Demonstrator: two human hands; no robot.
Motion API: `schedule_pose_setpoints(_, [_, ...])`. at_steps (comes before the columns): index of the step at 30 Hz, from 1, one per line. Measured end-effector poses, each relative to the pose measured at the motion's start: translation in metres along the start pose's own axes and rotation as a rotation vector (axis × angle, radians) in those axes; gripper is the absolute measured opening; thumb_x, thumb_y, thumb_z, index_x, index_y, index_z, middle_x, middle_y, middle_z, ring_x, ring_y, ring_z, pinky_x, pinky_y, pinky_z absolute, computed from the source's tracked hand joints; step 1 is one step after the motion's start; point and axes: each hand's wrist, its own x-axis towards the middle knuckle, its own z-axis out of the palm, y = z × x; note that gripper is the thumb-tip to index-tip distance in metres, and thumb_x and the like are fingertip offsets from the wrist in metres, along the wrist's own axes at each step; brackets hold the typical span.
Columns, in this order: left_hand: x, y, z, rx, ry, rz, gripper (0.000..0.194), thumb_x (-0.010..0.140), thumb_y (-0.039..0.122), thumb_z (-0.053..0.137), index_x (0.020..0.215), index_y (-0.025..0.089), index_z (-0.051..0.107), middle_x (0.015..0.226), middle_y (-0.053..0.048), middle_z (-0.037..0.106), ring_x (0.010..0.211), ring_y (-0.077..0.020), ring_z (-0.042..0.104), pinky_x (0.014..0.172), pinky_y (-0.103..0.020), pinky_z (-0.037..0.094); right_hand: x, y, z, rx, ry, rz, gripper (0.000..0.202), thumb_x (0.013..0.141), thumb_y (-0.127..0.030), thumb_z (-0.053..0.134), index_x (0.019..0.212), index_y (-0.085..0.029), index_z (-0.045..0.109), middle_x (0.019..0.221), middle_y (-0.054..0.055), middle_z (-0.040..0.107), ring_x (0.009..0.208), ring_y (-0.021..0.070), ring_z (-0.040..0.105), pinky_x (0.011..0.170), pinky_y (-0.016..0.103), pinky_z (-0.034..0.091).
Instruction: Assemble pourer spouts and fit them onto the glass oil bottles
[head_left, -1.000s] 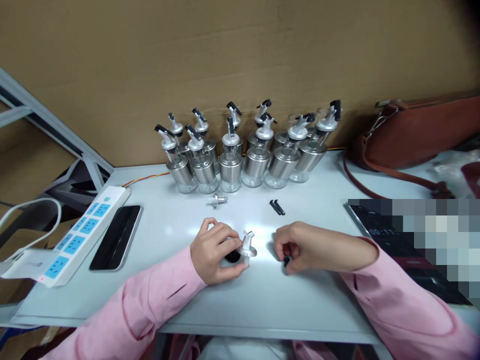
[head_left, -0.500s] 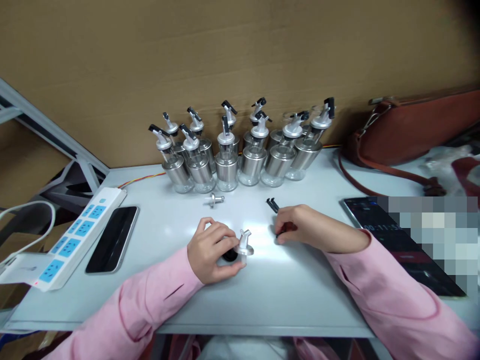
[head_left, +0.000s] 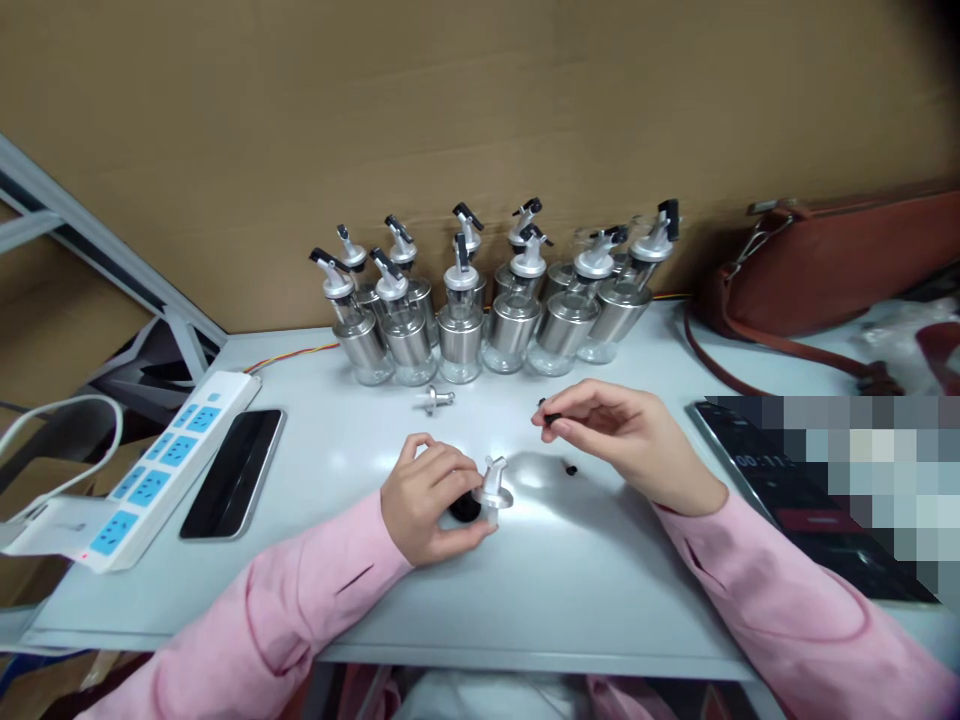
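Low over the table's middle, my left hand point(head_left: 431, 500) is closed on a silver pourer spout point(head_left: 493, 485), its short nozzle pointing up. A round black piece point(head_left: 465, 507) shows under the fingers of that hand. To the right, my right hand point(head_left: 604, 430) pinches a small black part point(head_left: 552, 419) between thumb and fingers, raised off the tabletop; its exact kind is mostly covered. One tiny black piece point(head_left: 571, 469) lies on the table below this hand. Beyond my left hand, a second silver pourer spout point(head_left: 433, 401) rests on its side.
Several glass-and-steel oil bottles point(head_left: 460, 335) with black-levered pourers stand in rows at the back. A power strip point(head_left: 169, 455) and a phone point(head_left: 234, 472) lie left. Right are a larger device with a timer point(head_left: 795, 500) and a brown bag point(head_left: 832, 265).
My right hand has lifted off the tabletop with a small black part in its pinch, uncovering a tiny black piece. My left hand keeps hold of the spout.
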Motion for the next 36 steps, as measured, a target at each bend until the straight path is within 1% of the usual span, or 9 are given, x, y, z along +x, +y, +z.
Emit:
schedule_pose_setpoints(3, [0.001, -0.001, 0.000, 0.012, -0.005, 0.002, 0.019, 0.079, 0.034, 0.055, 0.086, 0.016, 0.054, 0.078, -0.003, 0.065, 0.074, -0.0160, 0.061, 0.077, -0.035, 0.035, -0.002, 0.003, 0.008, -0.038, 0.074, -0.029, 0.018, 0.079, -0.033, 0.061, 0.090, -0.020, 0.067, 0.067, 0.001, 0.061, 0.063, 0.0138, 0.058, 0.063, 0.030, 0.048])
schedule_pose_setpoints(6, [0.001, -0.002, 0.000, 0.012, -0.001, 0.000, 0.019, 0.079, 0.033, 0.054, 0.088, 0.017, 0.053, 0.078, -0.003, 0.065, 0.074, -0.0158, 0.060, 0.077, -0.035, 0.035, -0.003, 0.004, 0.015, 0.008, 0.087, 0.021, 0.025, 0.079, -0.035, 0.061, 0.098, -0.019, 0.063, 0.063, -0.001, 0.059, 0.060, 0.0138, 0.057, 0.066, 0.031, 0.049])
schedule_pose_setpoints(9, [0.000, -0.003, 0.000, 0.000, 0.000, -0.008, 0.020, 0.081, 0.035, 0.053, 0.090, 0.017, 0.053, 0.079, -0.004, 0.065, 0.074, -0.0162, 0.060, 0.077, -0.035, 0.035, -0.005, 0.005, 0.021, 0.104, 0.073, 0.082, 0.023, 0.077, -0.038, 0.063, 0.088, -0.018, 0.058, 0.065, 0.000, 0.062, 0.056, 0.0126, 0.058, 0.060, 0.029, 0.049])
schedule_pose_setpoints(12, [-0.001, -0.002, 0.000, -0.020, -0.015, -0.016, 0.024, 0.084, 0.038, 0.050, 0.094, 0.016, 0.053, 0.080, -0.005, 0.064, 0.075, -0.0172, 0.060, 0.077, -0.036, 0.034, -0.007, 0.005, 0.025, 0.082, 0.094, 0.083, 0.023, 0.078, -0.040, 0.061, 0.079, -0.018, 0.058, 0.060, -0.001, 0.058, 0.051, 0.0104, 0.053, 0.053, 0.025, 0.044])
schedule_pose_setpoints(14, [-0.001, -0.002, 0.000, -0.022, -0.027, -0.019, 0.026, 0.086, 0.039, 0.048, 0.096, 0.016, 0.053, 0.082, -0.005, 0.064, 0.076, -0.0175, 0.059, 0.078, -0.036, 0.034, -0.008, 0.006, 0.028, 0.060, 0.081, 0.072, 0.023, 0.077, -0.041, 0.061, 0.079, -0.018, 0.060, 0.057, -0.002, 0.055, 0.052, 0.0110, 0.053, 0.053, 0.025, 0.044])
schedule_pose_setpoints(21, [-0.002, -0.002, -0.001, -0.010, -0.012, -0.037, 0.027, 0.086, 0.040, 0.047, 0.097, 0.016, 0.053, 0.082, -0.005, 0.064, 0.076, -0.0173, 0.059, 0.078, -0.035, 0.034, -0.011, 0.007, 0.031, 0.062, 0.035, 0.118, 0.021, 0.069, -0.037, 0.070, 0.077, -0.019, 0.063, 0.069, 0.002, 0.063, 0.062, 0.0138, 0.058, 0.058, 0.026, 0.049])
schedule_pose_setpoints(27, [-0.002, -0.003, -0.003, 0.010, -0.068, -0.017, 0.026, 0.085, 0.038, 0.050, 0.099, 0.016, 0.052, 0.085, -0.006, 0.064, 0.078, -0.0175, 0.060, 0.078, -0.035, 0.034, -0.011, 0.010, 0.030, 0.056, 0.009, 0.024, 0.014, 0.070, -0.033, 0.070, 0.074, -0.020, 0.068, 0.074, 0.004, 0.067, 0.069, 0.0163, 0.061, 0.065, 0.029, 0.050])
schedule_pose_setpoints(32, [-0.003, -0.004, 0.000, -0.011, 0.005, -0.028, 0.027, 0.088, 0.041, 0.046, 0.097, 0.016, 0.053, 0.082, -0.005, 0.064, 0.075, -0.0170, 0.059, 0.078, -0.036, 0.034, -0.012, 0.011, 0.032, 0.012, 0.032, -0.029, 0.011, 0.071, -0.030, 0.070, 0.074, -0.020, 0.068, 0.072, 0.004, 0.067, 0.069, 0.0170, 0.061, 0.065, 0.030, 0.049])
schedule_pose_setpoints(36, [-0.004, -0.004, 0.002, -0.014, -0.004, -0.022, 0.027, 0.089, 0.042, 0.046, 0.096, 0.017, 0.054, 0.081, -0.005, 0.064, 0.074, -0.0167, 0.059, 0.078, -0.036, 0.033, -0.013, 0.011, 0.032, -0.032, 0.052, -0.067, 0.007, 0.072, -0.027, 0.069, 0.074, -0.021, 0.067, 0.074, 0.003, 0.069, 0.070, 0.0175, 0.063, 0.066, 0.030, 0.050])
